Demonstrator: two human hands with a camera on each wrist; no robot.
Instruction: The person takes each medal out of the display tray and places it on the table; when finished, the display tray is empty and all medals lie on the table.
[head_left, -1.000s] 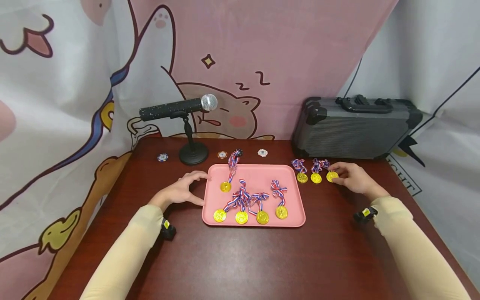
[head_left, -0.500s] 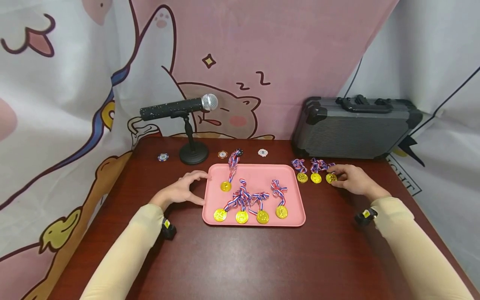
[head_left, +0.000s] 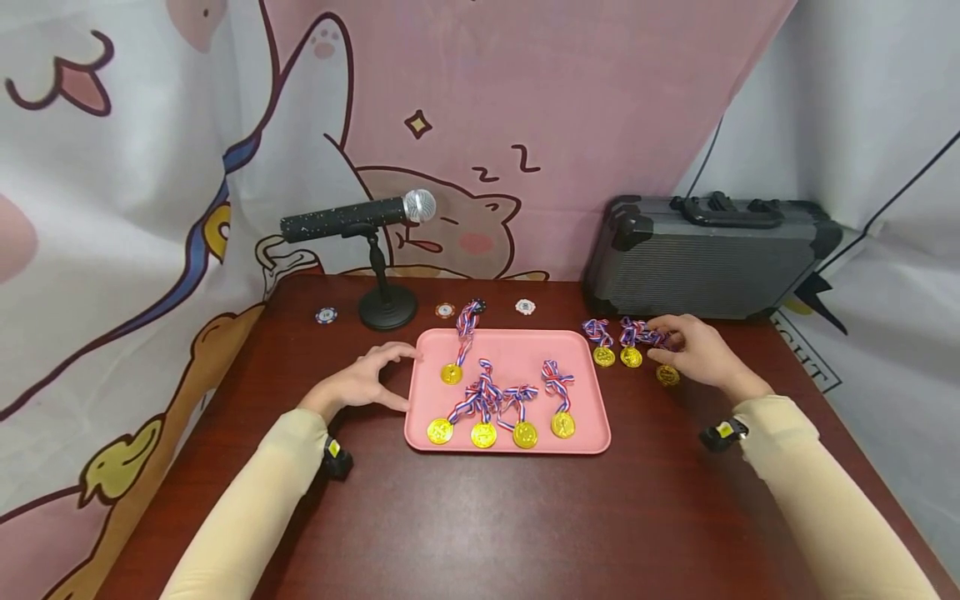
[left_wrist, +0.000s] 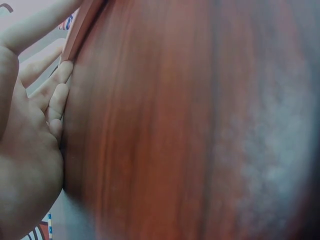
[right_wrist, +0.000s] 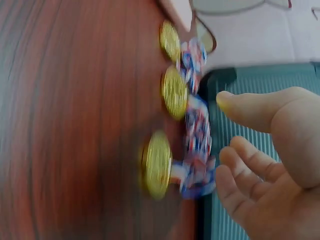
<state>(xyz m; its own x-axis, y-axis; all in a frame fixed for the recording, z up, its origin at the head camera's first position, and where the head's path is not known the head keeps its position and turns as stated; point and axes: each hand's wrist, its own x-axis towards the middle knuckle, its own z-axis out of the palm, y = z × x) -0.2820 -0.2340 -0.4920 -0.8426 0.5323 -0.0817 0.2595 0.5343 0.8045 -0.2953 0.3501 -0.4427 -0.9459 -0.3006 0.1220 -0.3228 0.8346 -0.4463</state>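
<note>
My left hand (head_left: 362, 379) rests at the left edge of a pink tray (head_left: 510, 343), thumb and fingers spread along its rim. On the tray lie several gold medals with striped ribbons, one medal (head_left: 563, 425) near its right side. My right hand (head_left: 699, 353) is over the ribbon of the rightmost loose medal (head_left: 667, 376). In the right wrist view, thumb and fingers stand apart close to that ribbon (right_wrist: 196, 181), and the gold disc (right_wrist: 157, 165) lies outside them, blurred. Two more medals, the middle one (head_left: 631, 357) and the left one (head_left: 603, 357), lie between tray and hand.
A grey hard case (head_left: 708, 267) stands at the back right, just behind the loose medals. A microphone (head_left: 352, 218) on a black stand (head_left: 387, 308) is at the back left. Several poker chips, including a white one (head_left: 525, 307), lie along the table's back edge.
My right hand has moved from the rightmost medal's disc back and left over its ribbon. That disc now lies slightly nearer to me. My left hand has stayed at the tray.
</note>
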